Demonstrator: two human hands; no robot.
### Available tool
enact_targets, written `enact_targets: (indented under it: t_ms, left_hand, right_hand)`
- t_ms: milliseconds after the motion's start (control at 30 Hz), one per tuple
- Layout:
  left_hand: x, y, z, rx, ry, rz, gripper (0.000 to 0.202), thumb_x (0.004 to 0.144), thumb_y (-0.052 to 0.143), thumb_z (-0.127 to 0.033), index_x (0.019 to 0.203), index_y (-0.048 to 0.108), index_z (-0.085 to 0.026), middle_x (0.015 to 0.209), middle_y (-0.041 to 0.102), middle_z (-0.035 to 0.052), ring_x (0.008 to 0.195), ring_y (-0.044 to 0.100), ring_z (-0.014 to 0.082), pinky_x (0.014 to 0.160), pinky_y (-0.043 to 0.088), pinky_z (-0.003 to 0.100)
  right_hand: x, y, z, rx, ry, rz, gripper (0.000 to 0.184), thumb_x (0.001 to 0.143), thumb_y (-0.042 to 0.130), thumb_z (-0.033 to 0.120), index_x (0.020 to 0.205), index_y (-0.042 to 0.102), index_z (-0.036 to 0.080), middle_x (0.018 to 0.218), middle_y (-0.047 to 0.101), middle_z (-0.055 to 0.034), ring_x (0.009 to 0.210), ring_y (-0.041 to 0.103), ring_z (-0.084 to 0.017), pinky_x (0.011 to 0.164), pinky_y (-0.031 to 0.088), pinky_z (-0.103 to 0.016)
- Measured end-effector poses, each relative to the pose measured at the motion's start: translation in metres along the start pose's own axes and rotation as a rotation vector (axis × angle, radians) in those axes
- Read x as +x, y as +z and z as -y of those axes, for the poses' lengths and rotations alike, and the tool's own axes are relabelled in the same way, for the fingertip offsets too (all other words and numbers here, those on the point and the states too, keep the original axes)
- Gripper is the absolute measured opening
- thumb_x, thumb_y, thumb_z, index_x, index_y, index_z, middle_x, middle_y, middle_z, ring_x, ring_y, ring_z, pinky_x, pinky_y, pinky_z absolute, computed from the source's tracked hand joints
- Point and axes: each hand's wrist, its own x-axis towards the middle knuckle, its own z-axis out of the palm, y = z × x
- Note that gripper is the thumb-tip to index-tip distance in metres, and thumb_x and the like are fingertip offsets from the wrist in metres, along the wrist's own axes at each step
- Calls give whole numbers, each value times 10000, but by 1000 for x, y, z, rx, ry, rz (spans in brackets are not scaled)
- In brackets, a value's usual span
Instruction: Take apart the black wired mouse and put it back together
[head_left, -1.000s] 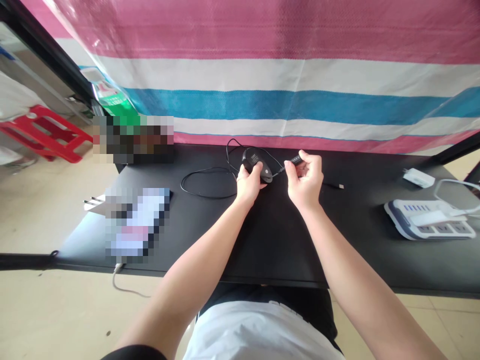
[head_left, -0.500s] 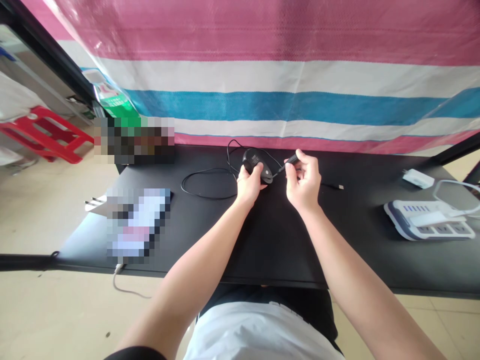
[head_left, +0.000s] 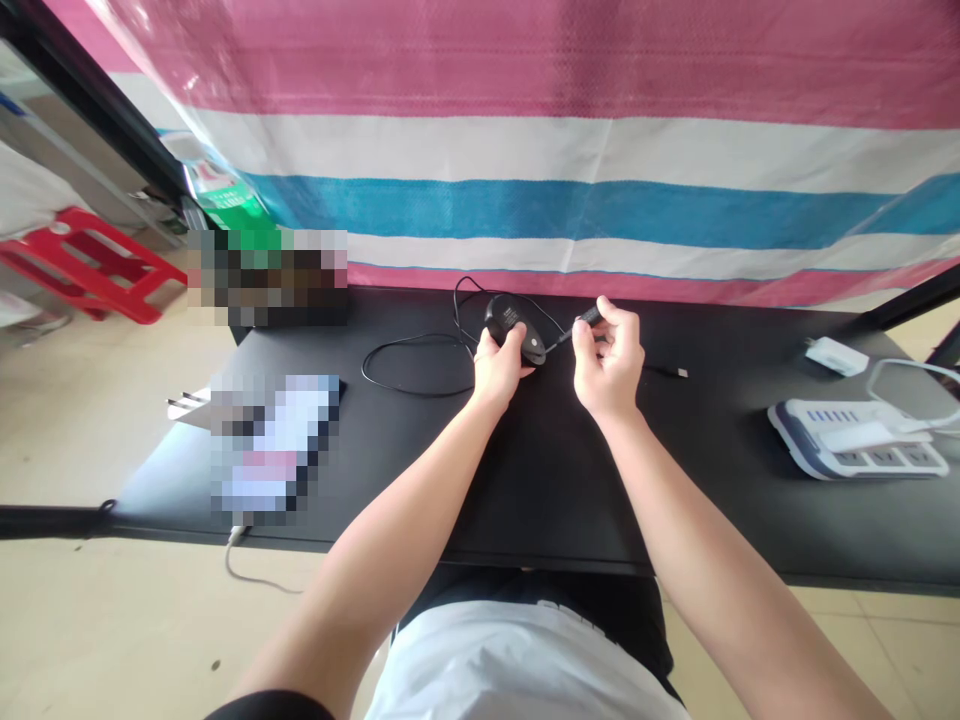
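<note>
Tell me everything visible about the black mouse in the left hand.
The black mouse is a rounded, plastic-looking body with a pale label patch on its upturned face. It sits near the far edge of the black table, gripped from the near side by the left hand. Its thin cable loops leftward. The right hand aims a slim black tool at it.

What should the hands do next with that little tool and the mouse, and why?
Probably seat the screwdriver tip in the mouse and turn: the left hand steadies the mouse, and the right hand aims the tip at it.
</note>
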Motion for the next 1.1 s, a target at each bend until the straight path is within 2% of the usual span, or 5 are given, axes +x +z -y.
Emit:
enact_targets:
  t_ms: [133,600,700,900,1100]
  left_hand:
    - [0,0,0,-3,-1,2,271,781,675,-400,970,611,-217,941,670,46,884,704,216,633,636,336]
    - [-4,0,-3,3,-4,2,249,798,671,-398,965,611,-224,960,687,47,911,709,221,679,640,353]
    - [-4,0,-3,8,-7,1,248,802,668,-399,967,613,-223,964,691,48,905,710,213,692,639,348]
    - [-4,0,-2,12,-1,5,261,796,672,-399,975,613,-218,939,679,43,885,706,210,665,640,342]
    - [-3,0,-1,13,4,3,271,791,679,-406,976,619,-217,958,677,47,887,704,207,665,639,341]
  right_hand:
    - [-1,0,-1,49,11,60,346,974,494,393,1254,514,191,1066,724,-135,785,679,-167,568,566,-279]
    - [3,0,-2,-80,-37,-95,335,872,655,481,1029,602,189,789,665,-33,601,608,-139,572,543,-302]
    - [2,-1,0,-80,-23,-71,347,889,624,484,1065,600,186,841,697,-56,619,621,-139,561,545,-294]
    - [1,-3,3,34,39,100,379,977,468,446,1251,527,191,1097,734,-137,808,701,-170,579,578,-278]
    - [3,-3,4,-39,-51,21,304,949,536,418,1130,576,177,895,727,-94,686,669,-154,550,553,-272]
